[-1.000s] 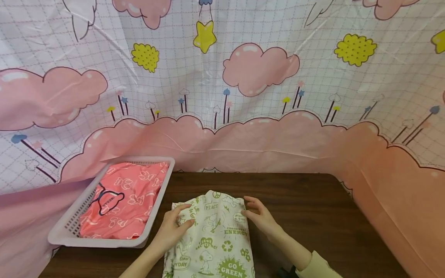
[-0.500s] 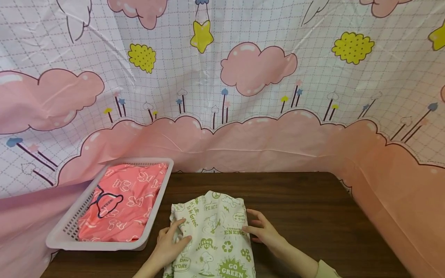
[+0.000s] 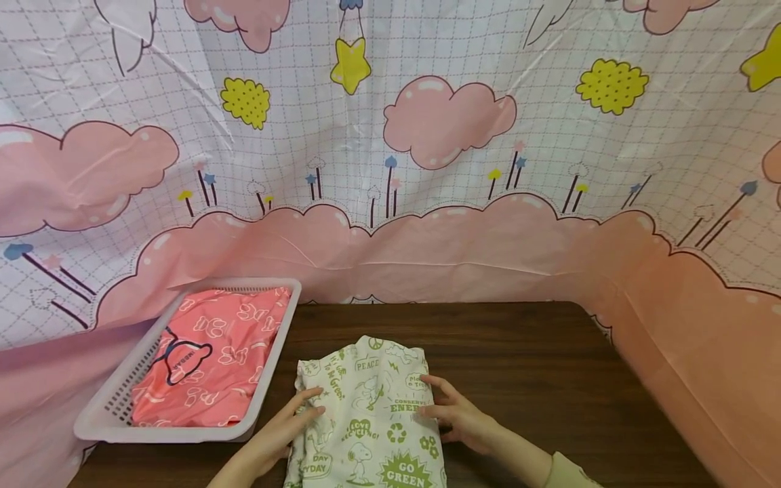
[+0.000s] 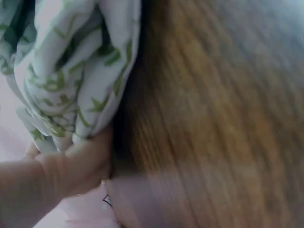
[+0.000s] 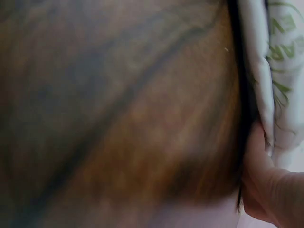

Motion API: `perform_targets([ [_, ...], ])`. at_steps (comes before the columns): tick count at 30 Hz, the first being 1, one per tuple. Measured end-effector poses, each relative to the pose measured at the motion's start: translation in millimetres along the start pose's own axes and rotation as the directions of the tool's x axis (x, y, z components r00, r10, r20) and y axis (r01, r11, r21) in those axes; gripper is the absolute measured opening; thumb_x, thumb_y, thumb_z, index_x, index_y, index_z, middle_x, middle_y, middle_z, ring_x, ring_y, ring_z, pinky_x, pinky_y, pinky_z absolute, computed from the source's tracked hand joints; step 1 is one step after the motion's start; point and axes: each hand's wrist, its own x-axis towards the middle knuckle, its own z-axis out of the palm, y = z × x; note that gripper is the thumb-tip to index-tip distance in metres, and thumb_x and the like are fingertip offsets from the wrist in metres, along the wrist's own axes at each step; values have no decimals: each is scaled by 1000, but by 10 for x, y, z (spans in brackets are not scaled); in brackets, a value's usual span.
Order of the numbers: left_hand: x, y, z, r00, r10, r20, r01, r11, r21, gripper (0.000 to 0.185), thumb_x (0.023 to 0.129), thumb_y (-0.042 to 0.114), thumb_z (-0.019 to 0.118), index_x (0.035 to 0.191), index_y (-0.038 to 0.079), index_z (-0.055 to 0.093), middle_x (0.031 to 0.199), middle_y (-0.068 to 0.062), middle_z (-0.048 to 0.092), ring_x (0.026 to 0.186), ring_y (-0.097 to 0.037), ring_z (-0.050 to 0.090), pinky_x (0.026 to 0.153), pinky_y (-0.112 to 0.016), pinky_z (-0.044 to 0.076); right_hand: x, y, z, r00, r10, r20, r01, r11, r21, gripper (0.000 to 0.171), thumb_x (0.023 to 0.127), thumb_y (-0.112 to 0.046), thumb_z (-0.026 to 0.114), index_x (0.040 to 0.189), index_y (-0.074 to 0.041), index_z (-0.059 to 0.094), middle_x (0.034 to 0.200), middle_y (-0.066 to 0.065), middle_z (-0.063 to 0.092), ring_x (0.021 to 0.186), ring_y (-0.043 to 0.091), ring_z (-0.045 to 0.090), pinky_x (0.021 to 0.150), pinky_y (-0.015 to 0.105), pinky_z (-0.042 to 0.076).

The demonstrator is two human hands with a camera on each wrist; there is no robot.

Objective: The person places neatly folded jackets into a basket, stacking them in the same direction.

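A folded white cloth (image 3: 372,417) with green cartoon and lettering print lies on the dark wooden table at the front middle. At its left edge my left hand (image 3: 277,430) holds the side, index finger and thumb over the top; in the left wrist view the fingers reach under the bunched folds (image 4: 80,80). My right hand (image 3: 460,417) grips the opposite edge, two fingertips on top and other fingers lower at the side. The right wrist view has this hand (image 5: 270,185) against the layered edge of the cloth, its fingertips hidden.
Left of the cloth stands a white plastic basket (image 3: 268,379) with a folded pink printed garment (image 3: 210,359) in it. Brown wooden table (image 3: 518,352) extends behind and to the right. A cartoon-cloud curtain (image 3: 451,251) hangs along the back and sides.
Both hands have slid toward me along the cloth's sides. The right fingers have come in over its right edge, and the left hand has closed in on the left edge. The cloth stays in place.
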Motion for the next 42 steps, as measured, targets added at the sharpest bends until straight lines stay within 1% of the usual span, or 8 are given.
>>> perform_targets([
  [3,34,-36,-26,998,-11,55,13,999,-37,63,96,45,57,149,17,36,156,-31,10,135,-63,14,78,-83,32,21,31,29,998,13,58,-14,1000,27,81,93,-19,65,156,-15,14,137,21,43,107,28,60,85,54,51],
  [6,59,-72,-23,994,10,113,-5,999,-41,64,96,41,59,151,19,33,156,-32,0,133,-66,12,80,-84,30,39,56,59,996,17,93,-20,999,28,85,92,-16,67,156,-17,12,137,18,45,108,27,60,85,51,50],
  [12,28,-87,16,976,85,199,-83,996,-16,78,90,21,71,154,23,27,158,-27,-9,138,-60,-3,98,-80,17,61,85,91,992,28,125,-32,999,28,93,87,-9,72,157,-23,11,131,15,48,103,26,63,82,47,53],
  [15,1,-73,24,970,111,217,-111,994,-13,84,86,12,74,155,22,27,159,-26,-8,139,-55,-11,101,-78,15,59,95,94,990,24,138,-28,999,32,95,87,-5,73,157,-24,12,130,14,48,102,26,64,81,48,55],
  [21,-24,-46,29,962,144,232,-147,989,-7,85,84,3,73,154,20,27,159,-26,-6,140,-54,-13,101,-77,15,49,100,93,984,4,180,-11,999,41,95,87,0,70,157,-24,10,128,13,53,102,29,65,80,47,56],
  [29,-36,-16,50,956,180,234,-177,984,-32,86,83,1,73,154,18,28,160,-24,-4,141,-49,-14,103,-76,10,40,104,93,982,-5,189,-6,998,59,94,87,3,69,157,-23,10,128,12,54,104,29,64,82,46,56],
  [36,-50,-13,72,957,195,214,-188,981,-51,84,83,3,73,154,19,29,160,-23,-3,141,-49,-15,103,-77,11,20,88,93,985,-5,172,-4,999,52,94,87,4,69,156,-23,12,129,14,51,104,28,64,83,45,56],
  [42,-81,8,104,961,207,185,-204,978,-34,84,82,5,75,152,21,33,160,-21,2,141,-45,-9,105,-75,10,-20,52,111,986,-21,168,13,999,45,94,86,4,70,156,-22,14,128,14,52,103,28,64,82,42,56],
])
